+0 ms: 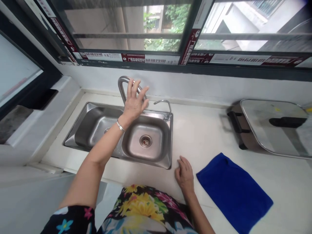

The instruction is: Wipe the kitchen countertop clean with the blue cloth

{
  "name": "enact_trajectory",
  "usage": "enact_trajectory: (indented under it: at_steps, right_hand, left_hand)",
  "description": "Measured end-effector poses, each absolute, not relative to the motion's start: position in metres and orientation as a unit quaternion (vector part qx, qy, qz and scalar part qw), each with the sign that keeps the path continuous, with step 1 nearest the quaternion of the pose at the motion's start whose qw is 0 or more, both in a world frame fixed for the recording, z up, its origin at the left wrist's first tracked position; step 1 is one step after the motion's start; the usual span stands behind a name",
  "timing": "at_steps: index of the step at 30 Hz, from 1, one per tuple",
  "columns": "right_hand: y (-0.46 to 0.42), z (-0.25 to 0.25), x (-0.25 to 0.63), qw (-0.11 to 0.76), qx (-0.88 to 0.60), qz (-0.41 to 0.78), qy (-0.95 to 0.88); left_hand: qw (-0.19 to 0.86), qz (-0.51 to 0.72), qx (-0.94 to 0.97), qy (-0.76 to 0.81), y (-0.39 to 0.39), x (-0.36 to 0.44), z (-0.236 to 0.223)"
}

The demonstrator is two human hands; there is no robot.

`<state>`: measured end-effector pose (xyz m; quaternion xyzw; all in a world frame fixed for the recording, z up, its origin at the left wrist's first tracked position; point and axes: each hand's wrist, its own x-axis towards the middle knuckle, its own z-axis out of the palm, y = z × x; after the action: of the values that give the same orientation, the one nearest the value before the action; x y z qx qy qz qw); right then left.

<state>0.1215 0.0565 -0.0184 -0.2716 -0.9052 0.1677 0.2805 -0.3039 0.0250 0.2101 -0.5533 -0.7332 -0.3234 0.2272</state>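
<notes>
My left hand (134, 104) is raised over the back of the double sink, its fingers spread and empty. Behind it curves the tall metal faucet (121, 85), partly hidden by the hand; whether they touch I cannot tell. Below lies the stainless steel sink (170, 143) with two basins, the right one showing its drain (145, 141). My right hand (184, 174) rests on the white counter just right of the sink, fingers loosely bent, holding nothing I can see. A blue cloth (234, 191) lies flat to the right of that hand.
A small thin spout (165, 103) stands at the sink's back right corner. An electric pan with a glass lid (273, 130) sits at the right on the counter (197, 130). A window frame (156, 63) runs along the back wall, and a dark flat object (45, 99) lies on the left ledge.
</notes>
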Motion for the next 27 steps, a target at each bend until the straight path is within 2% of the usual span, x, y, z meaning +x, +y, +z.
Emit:
enact_trajectory:
  at_steps: [3, 7, 13, 19, 27]
  right_hand:
    - [0.057, -0.022, 0.122, 0.287, -0.269, 0.166, -0.904]
    - [0.057, -0.024, 0.121, 0.298, -0.267, 0.170, -0.900]
    - [0.056, -0.022, 0.120, 0.294, -0.264, 0.161, -0.905]
    - [0.056, -0.022, 0.119, 0.285, -0.268, 0.155, -0.907]
    - [0.055, -0.018, 0.119, 0.278, -0.279, 0.162, -0.905]
  left_hand:
    - [0.245, -0.341, -0.547, -0.724, 0.002, -0.307, 0.198]
    - [0.272, -0.399, -0.447, -0.753, -0.053, -0.311, 0.151]
    - [0.046, -0.308, -0.432, -0.846, -0.062, -0.320, 0.083]
    - [-0.034, -0.264, -0.318, -0.910, -0.014, -0.337, 0.076]
    - [-0.062, -0.187, -0.351, -0.916, 0.004, -0.351, 0.077]
